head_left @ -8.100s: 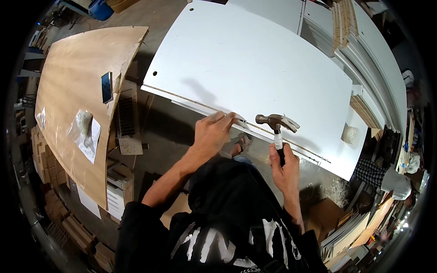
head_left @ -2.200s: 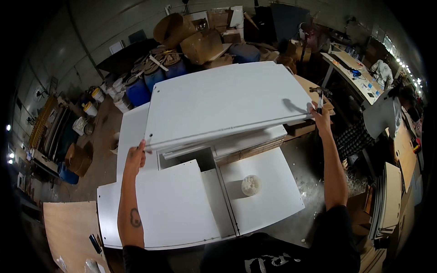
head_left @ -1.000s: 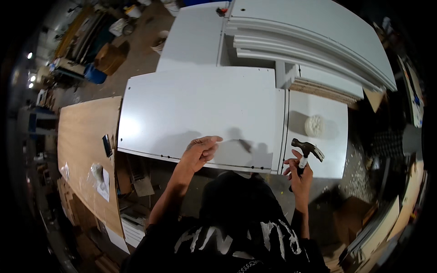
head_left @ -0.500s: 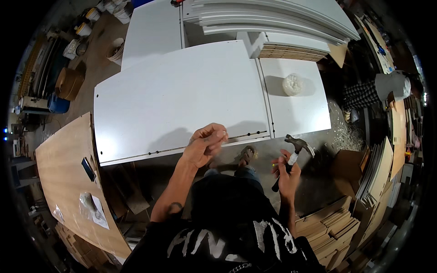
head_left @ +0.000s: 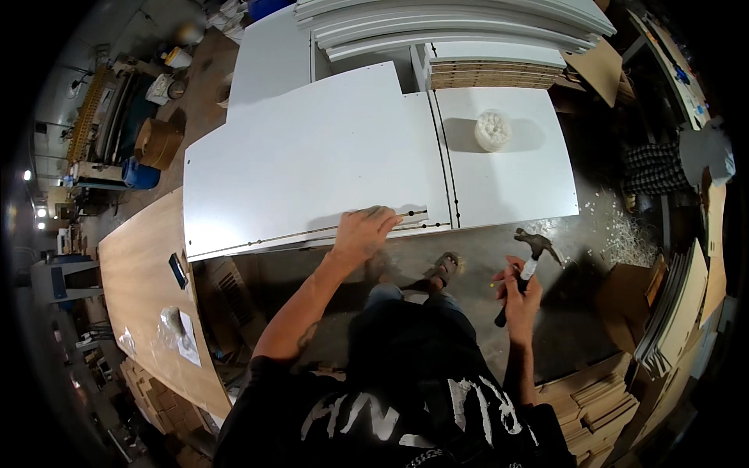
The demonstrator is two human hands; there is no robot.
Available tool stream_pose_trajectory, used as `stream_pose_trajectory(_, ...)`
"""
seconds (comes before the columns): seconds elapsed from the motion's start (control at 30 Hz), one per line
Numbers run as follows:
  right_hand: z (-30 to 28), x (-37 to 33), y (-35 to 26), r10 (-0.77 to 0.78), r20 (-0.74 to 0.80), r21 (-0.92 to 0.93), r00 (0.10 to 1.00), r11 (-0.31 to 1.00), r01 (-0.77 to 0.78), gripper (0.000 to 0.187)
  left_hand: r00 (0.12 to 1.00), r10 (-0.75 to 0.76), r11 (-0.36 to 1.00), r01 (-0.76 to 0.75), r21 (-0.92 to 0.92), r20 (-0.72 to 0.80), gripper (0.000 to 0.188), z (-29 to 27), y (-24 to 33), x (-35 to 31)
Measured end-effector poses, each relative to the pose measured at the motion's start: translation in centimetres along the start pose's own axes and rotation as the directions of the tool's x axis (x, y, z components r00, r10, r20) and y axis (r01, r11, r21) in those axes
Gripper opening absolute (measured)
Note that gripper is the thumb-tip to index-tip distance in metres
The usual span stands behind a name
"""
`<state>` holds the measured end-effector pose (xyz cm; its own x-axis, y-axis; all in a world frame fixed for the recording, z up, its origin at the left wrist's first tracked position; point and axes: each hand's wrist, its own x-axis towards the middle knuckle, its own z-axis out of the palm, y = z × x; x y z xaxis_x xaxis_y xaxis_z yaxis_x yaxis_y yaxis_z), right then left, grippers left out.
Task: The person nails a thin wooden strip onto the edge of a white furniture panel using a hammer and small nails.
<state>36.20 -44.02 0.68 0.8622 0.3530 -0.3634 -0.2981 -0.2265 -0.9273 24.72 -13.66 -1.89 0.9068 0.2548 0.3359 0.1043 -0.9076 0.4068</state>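
Main risk: white panel [head_left: 312, 164] could slide or tip, prob. if L hand [head_left: 365, 234] pulls at its near edge off-centre; a stack w/ uneven edges gives poor grip. Fingers might also get nipped btwn board edges there. Hammer [head_left: 533, 265] hangs over floor [head_left: 468, 312] to the R, apart from the panel; a loose grip could drop it close to the sandalled foot [head_left: 443, 269]. A knock to the R board [head_left: 519, 187] might spill the tub [head_left: 493, 130] of white bits on it, since nothing visible braces it.

Fingers: L hand is at the panel's near edge, R of centre, fingers bent and close tog., tips over the edge by the dark holes. Can't tell if they pinch anything small; palm side hidden. R hand [head_left: 521, 295] is near R, wrapped round the hammer handle low down, head up, w/ a few fingers part-spread to the L. Small yellow spot by those tips; can't tell if held or on floor. Panel lies flat, centre-L, far side of the body; wood sheet [head_left: 148, 296] sits near L.
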Motion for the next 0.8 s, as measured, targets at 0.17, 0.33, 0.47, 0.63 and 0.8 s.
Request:
stream_pose_trajectory(0.17, -2.7, 2.7, -0.6, -0.031, 0.027, -0.062, 0.999, 0.998, 0.033, 0.023, 0.994, 0.1, 0.987, -0.104, 0.119, 0.04, 0.014, -1.0, 0.7, 0.8)
stream_pose_trajectory(0.33, -2.4, 2.9, -1.8, -0.06, 0.046, -0.079, 0.997, 0.995, 0.064, 0.02, 0.998, -0.056, 0.996, 0.058, -0.07, 0.022, 0.021, -0.6, 0.6, 0.1)
stream_pose_trajectory(0.47, -1.1, 2.3, -1.7, -0.044, 0.044, -0.081, 0.998, 0.996, 0.048, 0.018, 0.984, -0.17, 0.98, 0.175, -0.097, 0.054, 0.027, -0.5, 0.6, 0.1)
stream_pose_trajectory(0.63, 1.8, 0.9, -1.2, -0.047, 0.151, -0.199, 0.987, 0.977, 0.077, 0.021, 0.979, -0.204, 0.966, 0.206, -0.158, 0.03, 0.028, -0.8, 0.5, -0.1)
stream_pose_trajectory(0.8, 7.0, 0.7, -3.3, -0.355, 0.423, -0.522, 0.834, 0.657, 0.545, 0.025, 0.771, -0.627, 0.587, 0.562, -0.583, 0.112, 0.025, -3.0, 1.1, -2.3)
